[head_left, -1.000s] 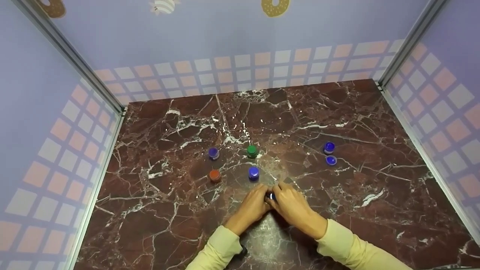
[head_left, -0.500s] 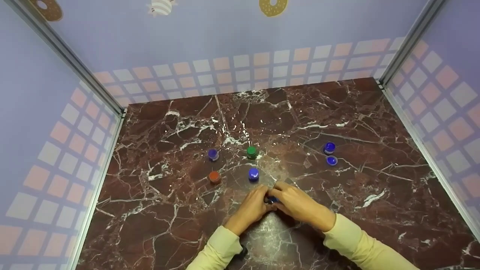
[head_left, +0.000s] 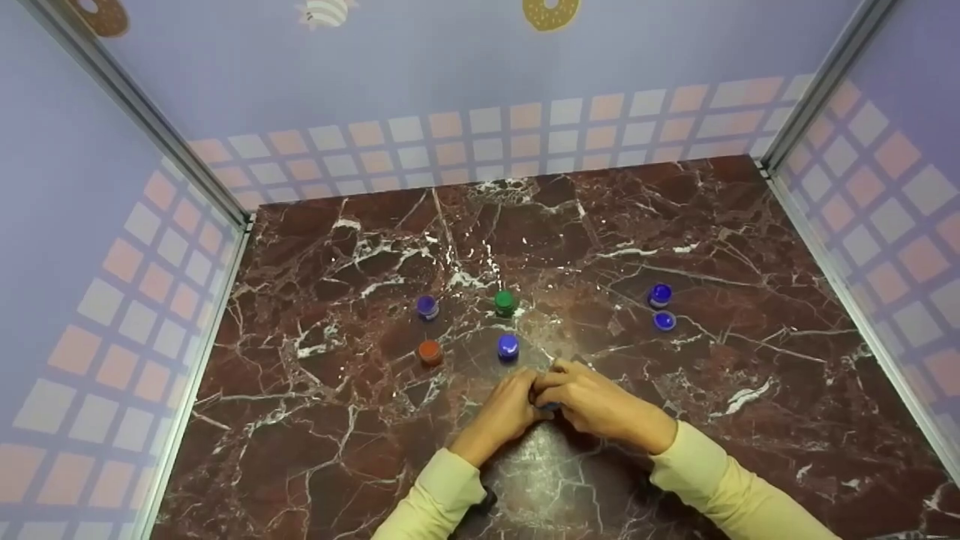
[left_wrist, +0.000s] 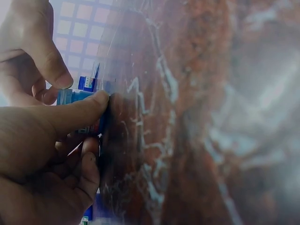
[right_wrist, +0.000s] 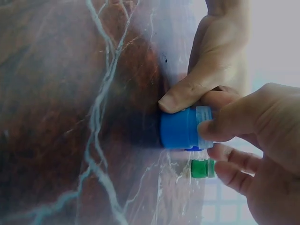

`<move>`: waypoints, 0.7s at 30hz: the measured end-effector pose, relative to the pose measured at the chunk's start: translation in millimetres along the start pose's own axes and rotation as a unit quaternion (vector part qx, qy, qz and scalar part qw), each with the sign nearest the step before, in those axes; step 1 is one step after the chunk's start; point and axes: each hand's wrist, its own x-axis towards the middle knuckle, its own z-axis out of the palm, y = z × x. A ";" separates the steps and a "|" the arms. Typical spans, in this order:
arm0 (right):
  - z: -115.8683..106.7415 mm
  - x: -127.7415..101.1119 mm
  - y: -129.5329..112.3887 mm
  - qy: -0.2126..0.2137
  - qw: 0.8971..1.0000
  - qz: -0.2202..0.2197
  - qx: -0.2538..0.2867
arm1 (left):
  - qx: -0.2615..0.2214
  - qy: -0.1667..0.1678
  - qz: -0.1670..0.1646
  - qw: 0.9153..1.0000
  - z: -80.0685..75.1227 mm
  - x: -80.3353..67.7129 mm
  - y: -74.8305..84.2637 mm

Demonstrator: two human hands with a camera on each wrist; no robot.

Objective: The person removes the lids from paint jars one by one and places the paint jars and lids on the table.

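A dark red marble tabletop veined with white fills the view, walled in by lilac panels with a checked band along the bottom. Two pale yellow sleeves come in from six o'clock and meet just below the middle of the table. There the left hand and the right hand press together, fingers of both curled round a small blue-capped bottle; the right wrist view shows a thumb on its blue cap and fingers on the clear body, while the left wrist view shows the left thumb laid across it. From the hands, a blue-capped bottle stands near at twelve o'clock, a green-capped bottle beyond it, an orange-capped bottle at ten o'clock, and a purple-capped bottle at eleven o'clock. Well apart at two o'clock stand two more blue-capped bottles, just beside each other.
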 end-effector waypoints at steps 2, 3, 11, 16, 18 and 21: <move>-0.4 -1.6 1.4 -0.001 1.000 0.010 0.013 | -0.004 -0.002 -0.003 1.000 -0.5 0.3 0.0; -0.8 -2.4 1.9 -0.001 1.000 0.019 0.024 | -0.004 -0.003 -0.004 1.000 -0.7 0.3 0.0; -2.7 -3.4 -1.9 0.106 0.978 0.144 0.108 | -0.028 -0.002 0.002 1.000 -1.0 1.1 -0.3; -4.2 1.4 -14.4 0.188 0.935 0.291 0.069 | -0.042 0.003 0.002 0.999 -0.8 0.7 -0.8; -3.8 3.2 -20.0 0.192 0.929 0.316 0.029 | -0.045 0.004 0.002 0.999 -0.9 0.3 -1.1; -1.2 5.9 -28.2 0.181 0.931 0.317 -0.023 | -0.042 0.004 0.005 0.999 -0.5 -0.2 -1.5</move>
